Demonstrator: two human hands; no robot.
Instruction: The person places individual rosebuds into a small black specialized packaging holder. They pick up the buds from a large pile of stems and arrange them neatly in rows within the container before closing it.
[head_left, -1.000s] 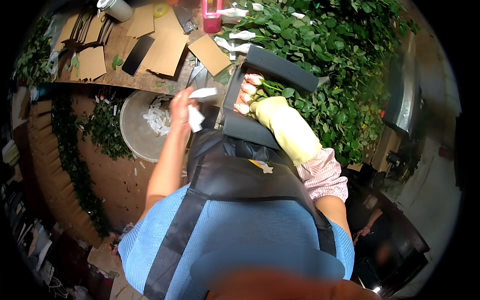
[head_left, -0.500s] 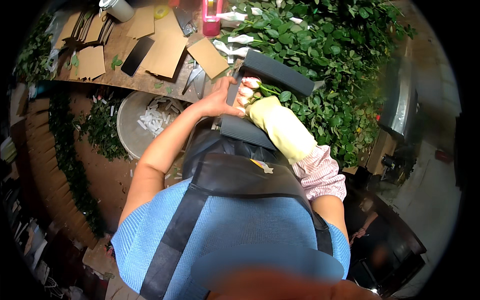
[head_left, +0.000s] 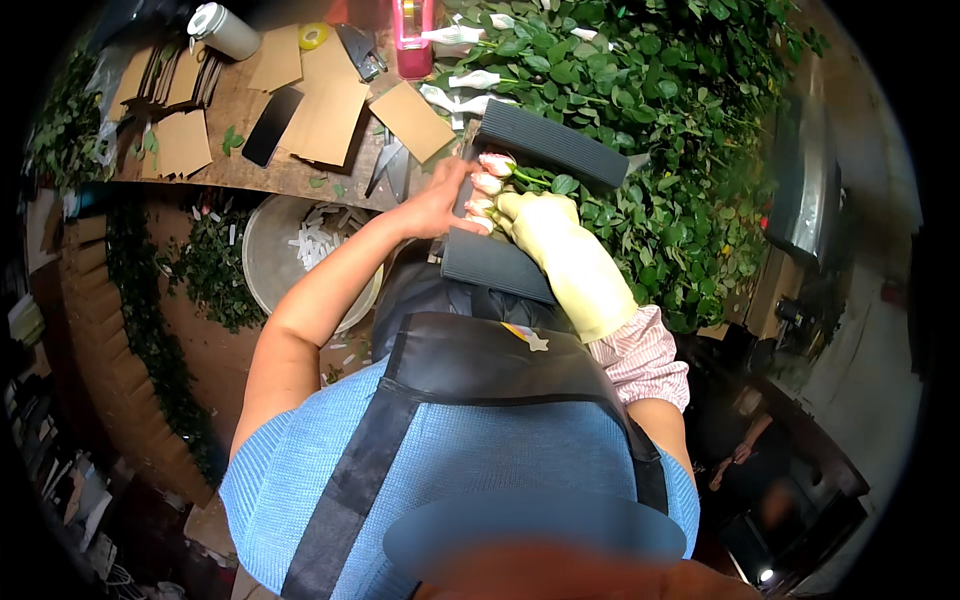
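Note:
Several pink-and-white roses (head_left: 487,184) lie in a row between two dark grey ribbed pads, the far pad (head_left: 552,144) and the near pad (head_left: 495,266). At the flower-head end is my bare left hand (head_left: 440,207), thumb and fingers spread apart along the row, the thumb by the nearest bloom. My right hand (head_left: 537,222), in a pale yellow glove, reaches in from the stem side. Its fingers curl closed at a rose just below the bloom; the glove hides most of that stem.
Leafy rose stems (head_left: 670,130) heap up to the right, with white-wrapped blooms (head_left: 475,79) at their left. Scissors (head_left: 392,168), cardboard pieces (head_left: 412,120), a phone (head_left: 272,127) and a pink tape dispenser (head_left: 413,45) lie on the wooden table. Below its edge stands a bucket (head_left: 262,262) of white scraps.
My gloved right hand has shifted slightly at the blooms, its fingers now showing more plainly. My left hand stays at the flower heads, and the whole view has tilted a little.

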